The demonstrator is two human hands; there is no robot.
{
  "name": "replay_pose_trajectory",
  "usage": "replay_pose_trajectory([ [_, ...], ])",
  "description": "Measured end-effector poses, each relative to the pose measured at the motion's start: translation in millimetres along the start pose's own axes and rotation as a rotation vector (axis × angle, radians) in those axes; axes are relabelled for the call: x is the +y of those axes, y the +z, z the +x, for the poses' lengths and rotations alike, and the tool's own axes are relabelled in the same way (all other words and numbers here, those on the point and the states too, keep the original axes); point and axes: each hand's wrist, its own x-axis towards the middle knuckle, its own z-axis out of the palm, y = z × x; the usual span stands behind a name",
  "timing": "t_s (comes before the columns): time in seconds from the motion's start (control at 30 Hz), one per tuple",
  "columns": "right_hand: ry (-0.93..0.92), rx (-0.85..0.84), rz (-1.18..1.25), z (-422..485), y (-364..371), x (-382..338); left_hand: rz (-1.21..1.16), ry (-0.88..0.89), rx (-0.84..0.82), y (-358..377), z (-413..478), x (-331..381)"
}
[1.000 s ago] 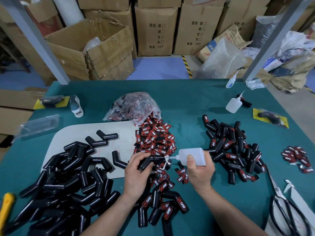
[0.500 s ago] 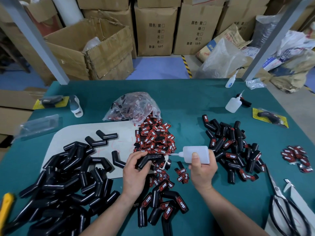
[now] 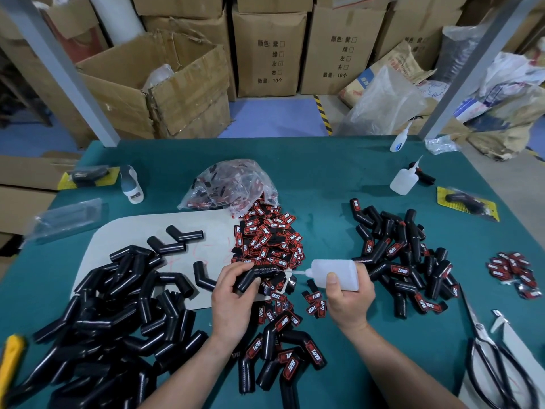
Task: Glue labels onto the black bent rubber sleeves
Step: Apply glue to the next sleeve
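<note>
My left hand (image 3: 233,302) grips a black bent rubber sleeve (image 3: 257,275) above the table's middle. My right hand (image 3: 349,299) holds a white glue bottle (image 3: 334,274) on its side, nozzle pointing left, its tip close to the sleeve's right end. A heap of red-and-black labels (image 3: 269,240) lies just behind the hands. Unlabelled sleeves (image 3: 112,314) are piled at the left. Labelled sleeves lie in a pile at the right (image 3: 404,255) and in a smaller group in front of me (image 3: 280,358).
A clear bag of labels (image 3: 230,184) sits behind the heap. Two more glue bottles (image 3: 404,180) stand at the back right. Scissors (image 3: 495,367) lie at the right front, a yellow-handled tool (image 3: 10,361) at the left edge. A white mat (image 3: 124,234) covers the green table (image 3: 318,178).
My right hand has drawn the glue bottle to the right and slightly up, away from the sleeve. My left hand stays on the sleeve, nearly still.
</note>
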Motion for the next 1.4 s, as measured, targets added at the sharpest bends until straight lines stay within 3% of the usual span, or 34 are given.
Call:
replay_pose_trajectory([
  [1.07,-0.1,-0.009,-0.089,1.9,2.0,-1.8,-0.031,-0.006,-0.012,0.9,-0.8,0.7],
  [1.4,-0.037,0.027,0.012,1.9,0.5,1.3,-0.048,-0.021,-0.008,1.6,-0.2,-1.1],
])
